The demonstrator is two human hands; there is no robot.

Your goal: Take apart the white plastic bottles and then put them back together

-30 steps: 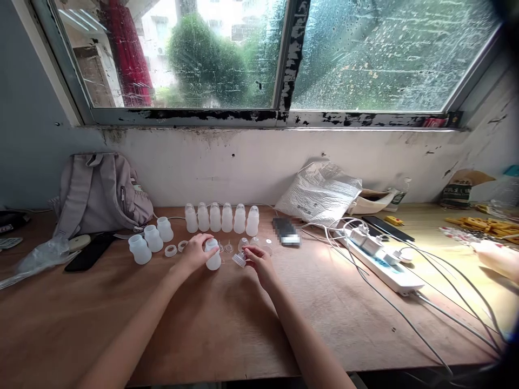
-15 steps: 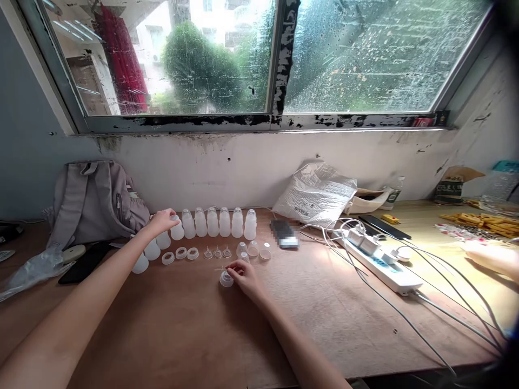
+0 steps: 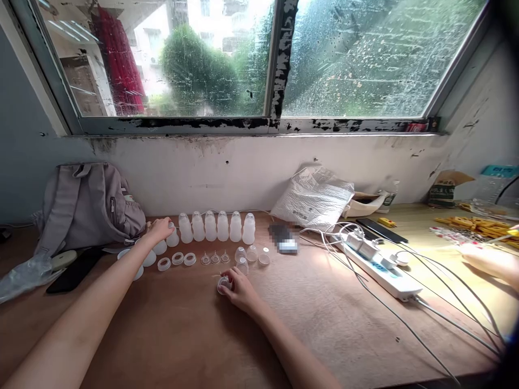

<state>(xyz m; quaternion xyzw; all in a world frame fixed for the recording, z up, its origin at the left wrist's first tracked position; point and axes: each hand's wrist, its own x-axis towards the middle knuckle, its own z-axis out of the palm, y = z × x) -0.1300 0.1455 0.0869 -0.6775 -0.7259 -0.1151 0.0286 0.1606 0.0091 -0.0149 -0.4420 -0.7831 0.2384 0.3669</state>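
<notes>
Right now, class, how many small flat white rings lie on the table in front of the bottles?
3. The rings sit side by side in a short row: the left one, the middle one and the right one. The left hand may hide more.

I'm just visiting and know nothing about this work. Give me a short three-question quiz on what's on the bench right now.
1. True or false: the left hand rests on a bottle at the left end of the back row of bottles.
2. What does the right hand hold against the table? A) a phone B) a small clear cap C) a cable
3. What lies right of the bottles, with white cables plugged in?

Key
1. True.
2. B.
3. The white power strip.
</notes>
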